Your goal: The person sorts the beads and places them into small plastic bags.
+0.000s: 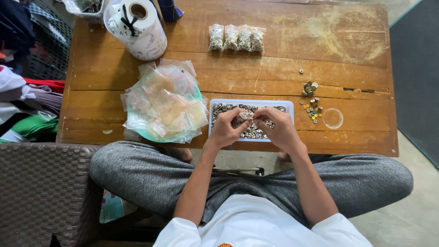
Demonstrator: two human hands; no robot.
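Pinching a small clear plastic bag of shiny metal bits (245, 117), the left hand (225, 130) and right hand (278, 128) grip its 2 ends. It lies sideways, left to right, above the white tray (252, 102) on the scratched wooden table (292, 59).

1. A brown wooden table (283, 55) filled the top half of the picture.
2. A pile of clear little bags (163, 101) lay on its left side.
3. A white tray (250, 103) full of small metal bits sat at the near edge.
4. Four filled little bags (237, 38) stood in a row near the top.
5. A big white roll (138, 28) stood at the upper left.
6. Small round bits (311, 101) lay on the right, beside a clear round lid (332, 118).
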